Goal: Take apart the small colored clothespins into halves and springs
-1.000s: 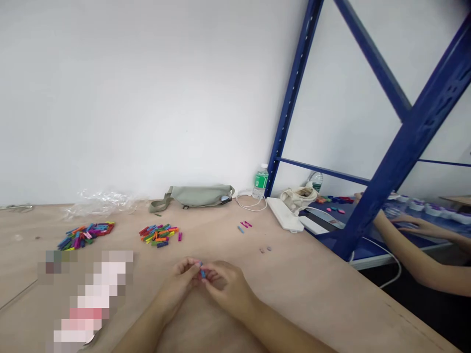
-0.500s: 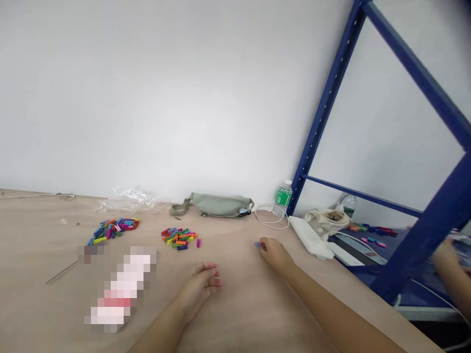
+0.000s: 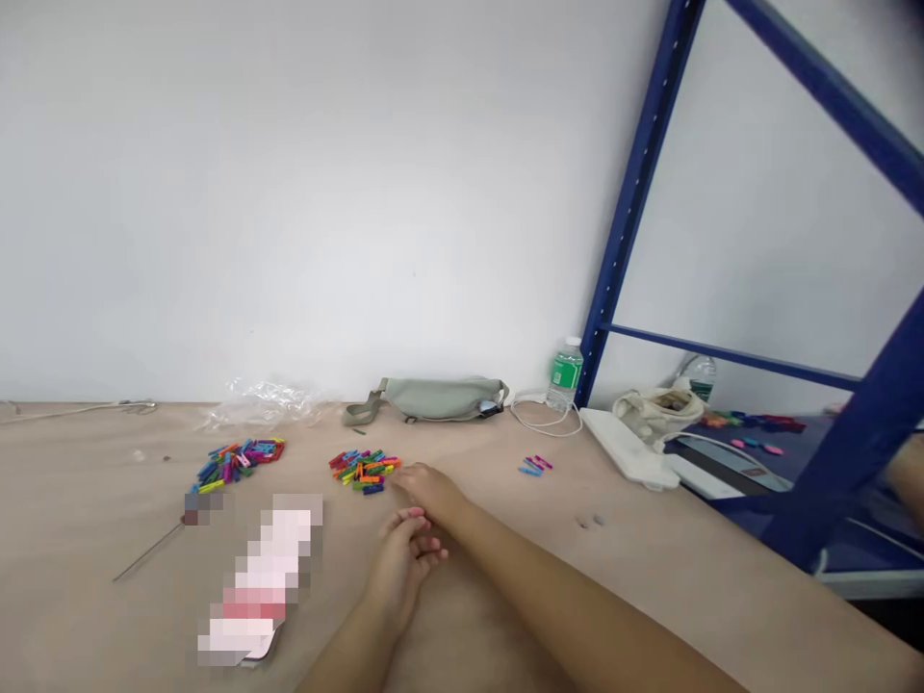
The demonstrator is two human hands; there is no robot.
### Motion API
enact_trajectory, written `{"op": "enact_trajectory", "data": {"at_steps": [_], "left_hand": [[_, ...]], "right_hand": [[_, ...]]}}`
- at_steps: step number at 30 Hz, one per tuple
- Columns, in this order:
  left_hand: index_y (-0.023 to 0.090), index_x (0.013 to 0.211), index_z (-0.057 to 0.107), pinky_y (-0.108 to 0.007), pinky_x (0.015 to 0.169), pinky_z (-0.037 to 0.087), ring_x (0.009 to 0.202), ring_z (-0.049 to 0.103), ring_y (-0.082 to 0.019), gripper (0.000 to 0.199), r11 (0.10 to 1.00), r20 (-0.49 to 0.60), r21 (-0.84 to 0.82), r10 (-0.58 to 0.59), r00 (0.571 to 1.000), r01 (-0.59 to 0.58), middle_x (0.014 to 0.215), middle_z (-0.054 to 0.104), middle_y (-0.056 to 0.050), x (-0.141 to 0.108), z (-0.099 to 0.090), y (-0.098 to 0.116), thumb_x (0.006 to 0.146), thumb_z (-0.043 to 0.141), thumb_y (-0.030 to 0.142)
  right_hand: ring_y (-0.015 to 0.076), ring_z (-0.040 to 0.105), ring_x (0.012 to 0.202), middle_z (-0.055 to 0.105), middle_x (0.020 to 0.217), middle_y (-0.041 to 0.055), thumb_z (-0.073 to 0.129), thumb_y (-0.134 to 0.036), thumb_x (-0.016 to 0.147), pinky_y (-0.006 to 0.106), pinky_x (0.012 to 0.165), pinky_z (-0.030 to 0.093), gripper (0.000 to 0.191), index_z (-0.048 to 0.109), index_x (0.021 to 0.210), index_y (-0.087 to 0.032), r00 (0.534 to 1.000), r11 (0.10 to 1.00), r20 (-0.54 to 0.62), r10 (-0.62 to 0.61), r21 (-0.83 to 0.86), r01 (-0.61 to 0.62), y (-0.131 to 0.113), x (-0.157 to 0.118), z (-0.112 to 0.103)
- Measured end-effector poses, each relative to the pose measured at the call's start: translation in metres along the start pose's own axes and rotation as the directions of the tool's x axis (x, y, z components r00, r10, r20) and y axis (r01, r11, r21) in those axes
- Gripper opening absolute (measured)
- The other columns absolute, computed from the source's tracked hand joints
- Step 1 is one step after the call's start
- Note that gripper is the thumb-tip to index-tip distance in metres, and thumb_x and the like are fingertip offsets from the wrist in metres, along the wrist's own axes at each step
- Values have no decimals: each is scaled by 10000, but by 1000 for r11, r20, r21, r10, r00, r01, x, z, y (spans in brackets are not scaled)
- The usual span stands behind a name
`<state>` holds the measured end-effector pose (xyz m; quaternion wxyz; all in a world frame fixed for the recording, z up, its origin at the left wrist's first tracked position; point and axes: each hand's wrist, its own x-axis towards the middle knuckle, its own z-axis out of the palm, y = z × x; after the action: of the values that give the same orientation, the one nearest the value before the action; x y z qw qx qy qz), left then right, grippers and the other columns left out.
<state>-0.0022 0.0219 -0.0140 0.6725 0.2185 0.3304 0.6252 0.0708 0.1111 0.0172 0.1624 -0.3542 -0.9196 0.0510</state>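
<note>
Clothespins (image 3: 365, 469) sit in 2 bright piles and 1 small group (image 3: 535, 466) on the tan table (image 3: 520, 568); the piles are too jumbled to count. The small group has 4, 2 pink and 2 blue, with 2 tiny bits (image 3: 599, 520) nearer the front. The right hand (image 3: 433, 496) reaches across, palm down, its fingertips at the edge of the right pile; I cannot tell if it grips a clothespin. The left hand (image 3: 404, 558) is close by, loose, with half-curled fingers. Behind, 1 gray-green waist bag (image 3: 444, 399) lies by the wall (image 3: 361, 192). 1 bottle (image 3: 565, 373) with a green label stands near the blue shelf post (image 3: 636, 207). 1 cream bag (image 3: 654, 412) slumps farther right; I cannot see what it holds.
</note>
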Motion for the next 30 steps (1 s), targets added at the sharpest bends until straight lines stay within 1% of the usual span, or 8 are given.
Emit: {"op": "enact_trajectory", "data": {"at_steps": [5, 10, 13, 15, 18, 21, 25, 30], "left_hand": [[172, 789, 489, -273, 536, 478, 433, 505, -78, 153, 999, -11, 39, 28, 1000, -27, 603, 508, 30, 2, 0, -1, 661, 573, 188], [183, 816, 511, -269, 521, 470, 419, 496, -77, 187, 991, 35, 127, 43, 998, -47, 597, 506, 45, -2, 5, -2, 650, 589, 220], [167, 797, 553, -274, 524, 468, 425, 504, -85, 199, 980, 91, 193, 29, 995, -47, 602, 524, 40, -7, 8, -1, 619, 627, 213], [152, 791, 581, -270, 547, 464, 459, 529, -95, 210, 969, 140, 243, 12, 990, -46, 648, 561, 19, -13, 10, -1, 600, 651, 202], [147, 862, 606, -272, 608, 458, 586, 582, -133, 259, 932, 260, 359, -46, 964, -52, 777, 620, -37, -22, 14, -1, 629, 641, 255], [141, 921, 616, -276, 660, 449, 695, 589, -160, 320, 901, 320, 434, -138, 937, -16, 901, 638, -89, -29, 18, 0, 648, 632, 308], [123, 874, 652, -282, 682, 439, 710, 569, -160, 289, 899, 364, 437, -196, 911, 19, 846, 651, -94, -33, 21, 4, 659, 632, 315], [120, 754, 671, -264, 683, 435, 671, 554, -134, 184, 890, 343, 454, -215, 914, 39, 720, 645, -52, -32, 19, 6, 663, 637, 276]], "right_hand": [[191, 538, 950, 608, 1023, 90, 452, -137, 747, 295, 867, 378, 255, 604, 952, -146, 988, 987, -135, 80, 146, -60, 12, -15, -3], [145, 584, 746, 616, 907, 76, 371, -284, 836, 261, 679, 464, 264, 541, 991, -155, 941, 932, -243, 237, 331, -149, 8, -67, -19], [123, 563, 592, 587, 701, 21, 400, -355, 827, 244, 560, 466, 268, 504, 973, -156, 887, 740, -233, 399, 653, -162, -5, -102, -25], [117, 553, 568, 555, 655, 0, 425, -365, 817, 249, 551, 468, 264, 487, 967, -157, 876, 593, -182, 447, 794, -137, -12, -119, -27], [109, 547, 565, 549, 692, 4, 458, -363, 802, 250, 541, 468, 249, 485, 947, -163, 862, 450, -148, 484, 888, -100, -19, -131, -27], [96, 534, 557, 569, 742, 15, 510, -357, 772, 232, 518, 456, 253, 475, 942, -172, 850, 364, -150, 505, 930, -52, -20, -132, -28], [98, 543, 597, 592, 726, 14, 576, -328, 731, 222, 545, 454, 214, 509, 852, -164, 878, 314, -114, 465, 948, -43, -19, -133, -30], [117, 567, 646, 623, 762, 32, 566, -327, 740, 244, 590, 471, 197, 578, 836, -156, 898, 363, -115, 424, 930, -52, -18, -140, -31]]}}
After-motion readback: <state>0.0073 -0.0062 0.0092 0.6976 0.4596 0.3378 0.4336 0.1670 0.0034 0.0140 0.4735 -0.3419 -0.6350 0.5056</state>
